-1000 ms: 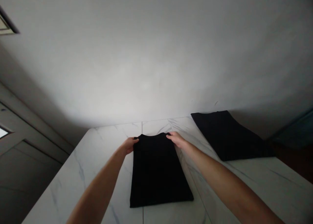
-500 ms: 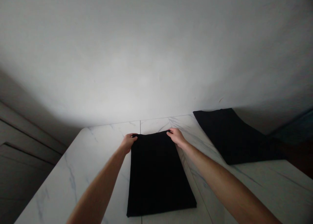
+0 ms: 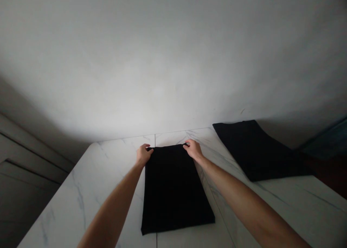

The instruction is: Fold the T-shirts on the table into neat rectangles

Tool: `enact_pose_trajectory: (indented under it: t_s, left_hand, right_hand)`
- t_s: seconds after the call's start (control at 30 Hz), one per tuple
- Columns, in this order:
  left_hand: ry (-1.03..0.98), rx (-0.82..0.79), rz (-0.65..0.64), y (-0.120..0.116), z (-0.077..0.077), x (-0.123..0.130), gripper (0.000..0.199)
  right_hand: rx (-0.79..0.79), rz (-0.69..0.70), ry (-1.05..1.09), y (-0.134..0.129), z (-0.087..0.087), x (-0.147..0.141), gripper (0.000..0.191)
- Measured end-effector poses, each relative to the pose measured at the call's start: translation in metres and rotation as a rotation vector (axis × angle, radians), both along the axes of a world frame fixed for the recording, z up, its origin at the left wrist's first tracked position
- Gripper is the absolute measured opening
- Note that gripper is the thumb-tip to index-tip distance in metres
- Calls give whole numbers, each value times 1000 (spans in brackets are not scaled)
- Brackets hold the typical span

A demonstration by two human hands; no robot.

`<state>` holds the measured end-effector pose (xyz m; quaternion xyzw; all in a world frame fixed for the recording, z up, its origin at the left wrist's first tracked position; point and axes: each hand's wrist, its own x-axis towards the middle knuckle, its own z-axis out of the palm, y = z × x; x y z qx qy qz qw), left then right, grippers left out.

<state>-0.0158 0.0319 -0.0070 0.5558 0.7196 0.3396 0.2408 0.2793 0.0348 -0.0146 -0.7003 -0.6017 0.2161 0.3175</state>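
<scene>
cloth, black and roughly rectangular (image 3: pixel 177 190), is laid out on a pale marbled table (image 3: pixel 67 204), centred before the wearer, its wider edge nearest. that near edge is shown slightly farther up the view than half a second ago, and the cloth is set a little aslant. both bare forearms are cut off by the bottom of the view. farther along, the two far corners are held: one is pinched between thumb and fingers by the left hand (image 3: pixel 142 155), the other is gripped likewise by the right hand (image 3: pixel 194 149). how firmly they are squeezed cannot be told. between the hands, the far edge is drawn almost straight, where a clear dip was seen a second ago; by this, the cloth is judged to be pulled more evenly taut.

much is lost in the black. folds, seams and layers cannot be made out, the underside is hidden, and some fingertips are covered by the corners. well to the right, a second black cloth (image 3: pixel 257 150) is spread near the far edge of the table, its right end blurred into shadow. beyond the right end, a bluish shape (image 3: pixel 329 139) is too dim to be identified. behind everything, a plain grey wall (image 3: pixel 151 67) is seen, unevenly lit.
</scene>
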Motion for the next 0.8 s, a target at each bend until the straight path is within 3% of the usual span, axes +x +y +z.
enact_pose_trajectory:
  t_s: [0.07,0.17,0.27,0.37,0.53,0.73,0.8]
  left_hand:
    - [63,53,10,-7,6,5,36]
    - [139,173,-34,-30,15,21,40]
    - [350,289,-354,-58,14,44,42]
    - [641,261,-579,-72,5,59,49]
    - [781,78,-530,-70,-10,52,57]
    - [675,85,-401,-71,-13,43,59]
    - [581,74,-277,-70,-8,36,58]
  right_hand:
    - [35,-19,-36,-3,1,-1,27]
    - [249,44,-141,-17,3,-8,35]
    - [422,408,-290,-36,4,-24,41]
    - [320,644,-454,-47,3,-37,51]
    - [47,648,-576,-42,-5,-33,73]
    - [104,656,-442,-37,-11,-25,70]
    - [190,575,-341,-35,-11,-20,61]
